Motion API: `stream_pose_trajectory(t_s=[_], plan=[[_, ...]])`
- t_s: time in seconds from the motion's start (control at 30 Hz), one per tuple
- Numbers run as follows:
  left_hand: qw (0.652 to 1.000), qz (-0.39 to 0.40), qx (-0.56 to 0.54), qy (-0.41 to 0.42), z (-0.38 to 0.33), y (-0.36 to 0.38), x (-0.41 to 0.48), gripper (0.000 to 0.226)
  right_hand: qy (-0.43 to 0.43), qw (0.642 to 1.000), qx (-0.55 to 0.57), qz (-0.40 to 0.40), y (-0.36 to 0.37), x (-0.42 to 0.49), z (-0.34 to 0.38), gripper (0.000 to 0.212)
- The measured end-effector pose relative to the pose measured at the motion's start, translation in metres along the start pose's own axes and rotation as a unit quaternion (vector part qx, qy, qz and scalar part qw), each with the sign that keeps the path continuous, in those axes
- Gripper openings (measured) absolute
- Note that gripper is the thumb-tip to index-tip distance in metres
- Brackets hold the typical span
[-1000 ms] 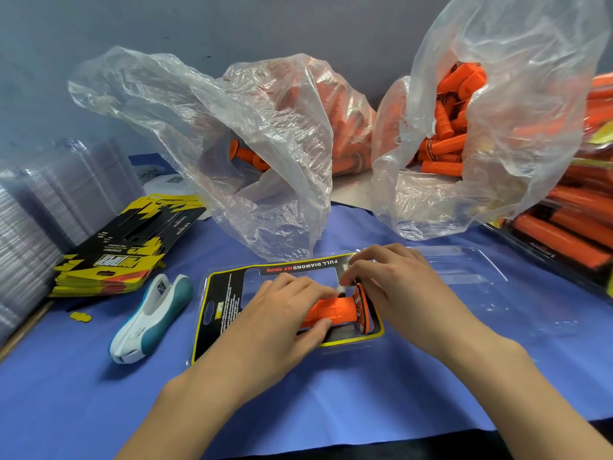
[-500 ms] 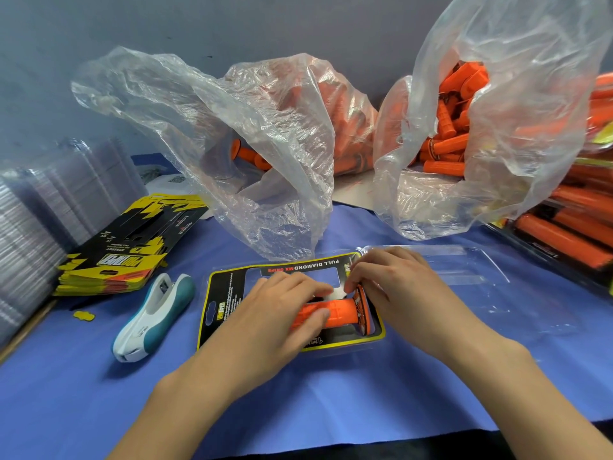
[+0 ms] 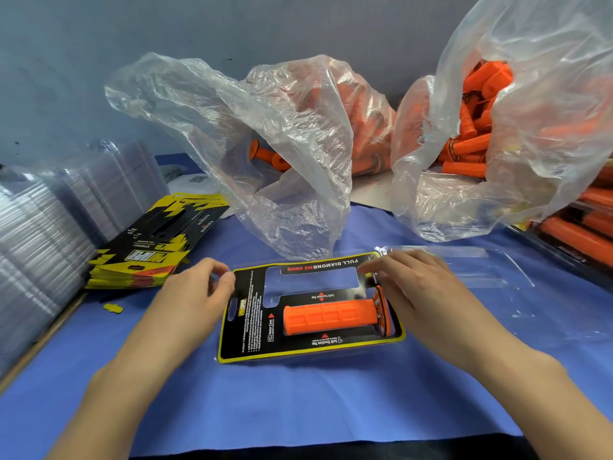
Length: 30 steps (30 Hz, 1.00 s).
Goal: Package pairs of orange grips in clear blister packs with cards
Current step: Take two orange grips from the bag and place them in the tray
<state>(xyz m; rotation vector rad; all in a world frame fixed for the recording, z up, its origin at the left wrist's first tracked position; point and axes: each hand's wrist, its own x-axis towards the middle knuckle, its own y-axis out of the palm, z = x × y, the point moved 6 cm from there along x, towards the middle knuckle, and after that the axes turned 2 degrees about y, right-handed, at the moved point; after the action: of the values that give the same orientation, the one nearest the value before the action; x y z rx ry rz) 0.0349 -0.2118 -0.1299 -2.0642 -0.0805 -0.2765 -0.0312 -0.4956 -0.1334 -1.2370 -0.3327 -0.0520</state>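
A clear blister pack with a black and yellow card (image 3: 252, 313) lies flat on the blue cloth in front of me. One orange grip (image 3: 328, 318) sits in its nearer slot, and the farther slot (image 3: 311, 280) holds nothing. My left hand (image 3: 189, 300) is at the pack's far left corner, fingers loosely curled, thumb tip touching the edge. My right hand (image 3: 414, 287) rests with relaxed fingers on the far right corner. The pack's clear lid (image 3: 481, 270) lies open to the right.
Two clear plastic bags of loose orange grips (image 3: 298, 144) (image 3: 481, 134) stand behind the pack. A stack of printed cards (image 3: 149, 250) and stacks of clear blisters (image 3: 39, 234) are at the left. Filled packs (image 3: 583, 234) lie at the right edge.
Both hands have come off the orange grip, which now lies uncovered in its slot. My left hand moved to the pack's far left corner, my right hand to the far right corner.
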Motion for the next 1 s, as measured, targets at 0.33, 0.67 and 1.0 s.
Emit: stream_pose_trajectory(t_s=[0.33,0.67,1.0], plan=[[0.982,0.103,0.15,-0.045,0.015,0.016,-0.018,0.032,-0.028,1.0,-0.002,0.013,0.009,-0.002,0.006,0.036],[0.981,0.182,0.038,-0.057,0.017,0.021,-0.023,0.041,-0.028,0.999,-0.003,0.028,0.01,0.0,0.011,0.039],[0.977,0.201,0.007,-0.072,0.02,0.022,-0.025,0.046,-0.022,0.998,0.059,0.03,0.011,-0.003,0.007,0.061]])
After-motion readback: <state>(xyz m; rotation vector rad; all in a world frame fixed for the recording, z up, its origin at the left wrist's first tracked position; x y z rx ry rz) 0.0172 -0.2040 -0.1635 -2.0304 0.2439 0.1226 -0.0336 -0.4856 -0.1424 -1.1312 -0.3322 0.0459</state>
